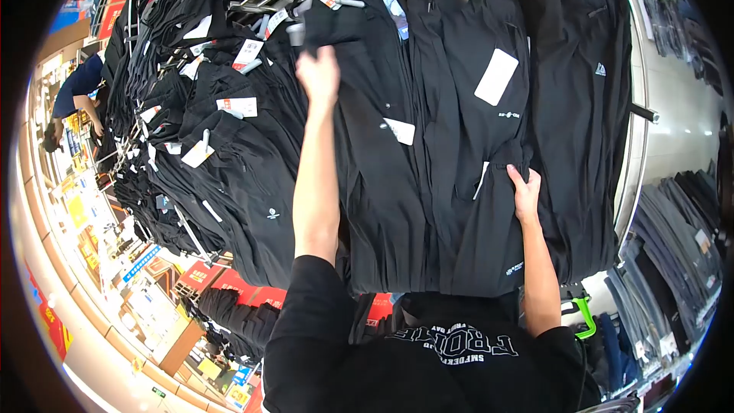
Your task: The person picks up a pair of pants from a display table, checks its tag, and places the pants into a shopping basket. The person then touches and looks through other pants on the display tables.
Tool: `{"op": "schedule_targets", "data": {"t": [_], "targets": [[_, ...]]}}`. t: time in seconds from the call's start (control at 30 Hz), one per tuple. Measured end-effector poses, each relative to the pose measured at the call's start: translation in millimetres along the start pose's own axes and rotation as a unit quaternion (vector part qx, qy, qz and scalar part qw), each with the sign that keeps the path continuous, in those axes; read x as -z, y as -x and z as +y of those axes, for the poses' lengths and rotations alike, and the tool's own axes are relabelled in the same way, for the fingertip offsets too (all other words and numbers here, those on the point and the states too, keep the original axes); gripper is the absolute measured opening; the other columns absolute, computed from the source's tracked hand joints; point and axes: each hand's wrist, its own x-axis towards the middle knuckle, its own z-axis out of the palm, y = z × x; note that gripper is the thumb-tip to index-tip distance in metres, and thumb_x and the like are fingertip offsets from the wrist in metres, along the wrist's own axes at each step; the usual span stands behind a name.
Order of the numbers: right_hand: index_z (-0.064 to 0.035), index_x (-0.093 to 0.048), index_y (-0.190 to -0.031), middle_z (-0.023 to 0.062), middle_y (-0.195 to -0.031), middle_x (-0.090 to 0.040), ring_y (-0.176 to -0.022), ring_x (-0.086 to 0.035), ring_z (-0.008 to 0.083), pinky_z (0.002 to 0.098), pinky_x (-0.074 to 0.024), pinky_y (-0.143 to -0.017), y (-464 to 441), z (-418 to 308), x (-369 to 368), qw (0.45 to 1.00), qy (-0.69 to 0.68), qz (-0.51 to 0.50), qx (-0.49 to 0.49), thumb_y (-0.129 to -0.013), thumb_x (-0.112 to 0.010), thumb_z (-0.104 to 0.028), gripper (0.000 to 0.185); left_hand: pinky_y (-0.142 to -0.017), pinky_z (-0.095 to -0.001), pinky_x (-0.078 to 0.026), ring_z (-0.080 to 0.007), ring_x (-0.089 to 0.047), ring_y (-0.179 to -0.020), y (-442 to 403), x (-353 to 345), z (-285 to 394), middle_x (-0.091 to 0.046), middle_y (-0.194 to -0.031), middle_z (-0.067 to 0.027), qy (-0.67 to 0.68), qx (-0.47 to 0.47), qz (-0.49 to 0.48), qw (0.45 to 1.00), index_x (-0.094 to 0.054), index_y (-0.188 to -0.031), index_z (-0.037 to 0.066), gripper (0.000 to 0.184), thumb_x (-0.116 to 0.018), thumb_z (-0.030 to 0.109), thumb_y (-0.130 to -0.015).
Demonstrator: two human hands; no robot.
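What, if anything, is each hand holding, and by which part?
The right hand holds black trousers by an edge. The left hand is blurred, so its hold cannot be told.

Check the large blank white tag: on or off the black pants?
On: the white tag lies against the black pants, black all around.

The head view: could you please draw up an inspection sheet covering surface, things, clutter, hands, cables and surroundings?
Surface: metal rack frames the hanging clothes; pale floor shows beyond, at right.
Things: black trousers, hanging close together in a row.
Clutter: white tags among the trousers, several at odd angles.
Hands: left hand high, at the trousers; right hand lower, touching a pair. Both grips unclear.
Cables: nothing seen.
Surroundings: another person at far left; more clothes at right.
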Motion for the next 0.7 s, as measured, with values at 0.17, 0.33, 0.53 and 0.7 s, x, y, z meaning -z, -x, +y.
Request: {"op": "schedule_targets", "data": {"t": [0.17, 0.33, 0.53, 0.7], "targets": [[0.0033, -0.066, -0.078, -0.0020, -0.073, -0.062, -0.067, -0.052, 0.0060, 0.0236, -0.0422, -0.064, 2, -7, -7, 0.999, -0.040, 0.009, -0.004, -0.086, -0.066, -0.015, 0.020, -0.091, -0.0396, -0.048, -0.0302, -0.060, -0.103, 1, 114, -14, -0.062, -0.111, -0.0156, 0.495, 0.194, -0.001, 0.847, -0.058, -0.107, 0.000, 0.040, -0.058, 0.026, -0.078], [0.0039, -0.066, -0.081, -0.0009, -0.076, -0.064, -0.069, -0.053, 0.0069, 0.0241, -0.0430, -0.066, 2, -8, -4, 0.999, -0.037, 0.002, -0.021, -0.086, -0.065, -0.016, 0.021, -0.094, -0.0426, -0.047, -0.0309, -0.059, -0.104, 12, 139, 3, -0.061, -0.115, -0.0147, 0.523, 0.206, -0.002, 0.827, -0.056, -0.114, 0.001, 0.044, -0.057, 0.027, -0.078], [0.0032, -0.066, -0.082, 0.0003, -0.078, -0.064, -0.070, -0.055, 0.0079, 0.0242, -0.0437, -0.068, -2, 5, 0, 1.000, -0.028, -0.002, 0.004, -0.086, -0.065, -0.017, 0.021, -0.089, -0.0379, -0.050, -0.0276, -0.063, -0.096, -7, 94, 33, -0.065, -0.105, -0.0149, 0.551, 0.176, -0.086, 0.811, -0.061, -0.103, -0.003, 0.038, -0.059, 0.026, -0.080], [0.0026, -0.067, -0.081, -0.0002, -0.077, -0.064, -0.070, -0.054, 0.0071, 0.0240, -0.0436, -0.067, 1, -2, -4, 0.999, -0.041, 0.004, -0.019, -0.086, -0.066, -0.017, 0.020, -0.066, -0.0309, -0.048, -0.0179, -0.059, -0.068, -27, 8, 32, -0.062, -0.077, -0.0077, 0.171, 0.040, -0.223, 0.959, -0.062, -0.092, -0.004, 0.045, -0.071, 0.037, -0.078]]}}
